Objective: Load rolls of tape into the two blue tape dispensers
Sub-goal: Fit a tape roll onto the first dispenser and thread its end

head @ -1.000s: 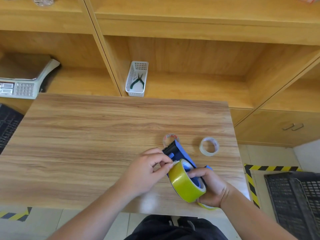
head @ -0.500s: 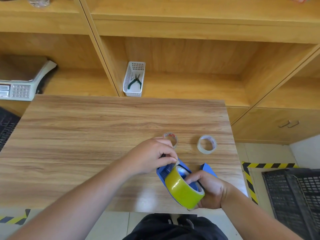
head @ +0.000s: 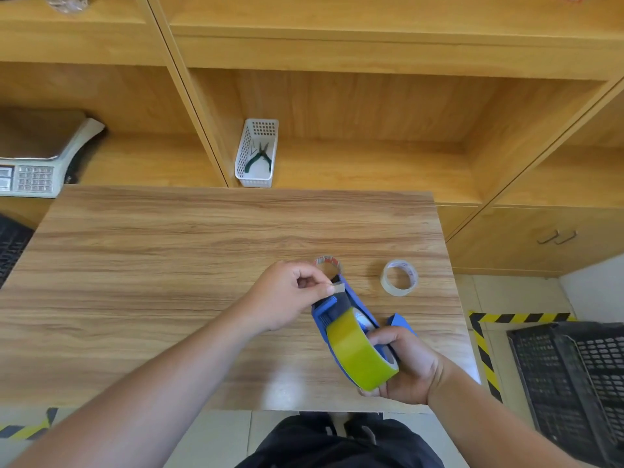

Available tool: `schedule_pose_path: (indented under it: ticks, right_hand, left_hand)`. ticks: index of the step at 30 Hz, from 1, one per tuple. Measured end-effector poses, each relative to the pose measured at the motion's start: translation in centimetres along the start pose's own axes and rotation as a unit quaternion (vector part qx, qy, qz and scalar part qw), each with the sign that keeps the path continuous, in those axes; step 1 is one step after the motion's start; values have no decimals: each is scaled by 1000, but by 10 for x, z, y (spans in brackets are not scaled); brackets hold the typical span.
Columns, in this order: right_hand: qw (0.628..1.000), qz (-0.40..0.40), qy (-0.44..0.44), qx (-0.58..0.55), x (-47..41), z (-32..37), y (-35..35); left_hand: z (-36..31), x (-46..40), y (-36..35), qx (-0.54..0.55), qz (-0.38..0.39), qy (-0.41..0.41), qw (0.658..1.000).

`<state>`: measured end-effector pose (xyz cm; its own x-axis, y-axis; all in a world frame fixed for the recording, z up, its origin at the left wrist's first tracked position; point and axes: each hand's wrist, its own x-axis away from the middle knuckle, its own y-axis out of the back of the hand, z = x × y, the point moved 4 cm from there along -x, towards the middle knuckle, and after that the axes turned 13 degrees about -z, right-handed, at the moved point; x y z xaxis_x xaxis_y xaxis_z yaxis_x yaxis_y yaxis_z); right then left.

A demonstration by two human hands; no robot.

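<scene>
My right hand [head: 407,364] grips a blue tape dispenser [head: 341,307] above the table's near right part. A yellow-green roll of tape [head: 358,352] sits in it. My left hand [head: 287,295] pinches the tape's free end [head: 337,289] at the dispenser's front. A second blue dispenser [head: 400,323] lies on the table, mostly hidden behind my right hand. A clear roll of tape [head: 399,278] lies flat on the table to the right. Another clear roll with red print [head: 327,263] lies just beyond my left fingers.
The wooden table [head: 169,282] meets a wooden shelf unit at its far edge. A white basket [head: 258,153] with green pliers stands on the shelf. A weighing scale [head: 37,163] sits at the left. A black crate [head: 574,383] stands on the floor at the right.
My left hand has drawn the tape end forward from the roll toward the dispenser's front. The dispenser in my right hand has tilted slightly.
</scene>
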<state>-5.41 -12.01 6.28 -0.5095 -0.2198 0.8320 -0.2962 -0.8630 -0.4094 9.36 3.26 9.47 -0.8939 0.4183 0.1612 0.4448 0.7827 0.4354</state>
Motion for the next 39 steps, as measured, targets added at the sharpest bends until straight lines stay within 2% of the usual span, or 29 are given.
schedule_pose_path:
  ticks: [4,12,18,22,26,30,33,35,39]
  right_hand:
    - [1000,-14,11,-5,-2,0,0]
    - [1000,-24,14,0,-1,-6,5]
    - [999,16,25,16,4,-11,4]
    - [997,52,46,31,4,-8,-2]
    - [996,69,56,25,7,-8,-1]
    - [993,92,71,15,8,-5,-8]
    - [991,111,71,28,8,-3,-14]
    - [991,113,73,27,9,-4,-17]
    - [993,100,68,-6,6,-8,-19]
  left_hand:
    - [4,1,5,-35,-19,21,999]
    - [7,-8,30,-11,-106,67,992]
    - [14,-13,34,-6,-93,107,990]
    - [15,-8,16,63,-39,181,981]
    - [29,6,-7,191,40,303,933]
    - [29,30,-26,350,172,392,833]
    - [33,45,-36,412,226,424,775]
    - [38,47,-37,427,240,422,763]
    - [43,50,-39,429,241,414,765]
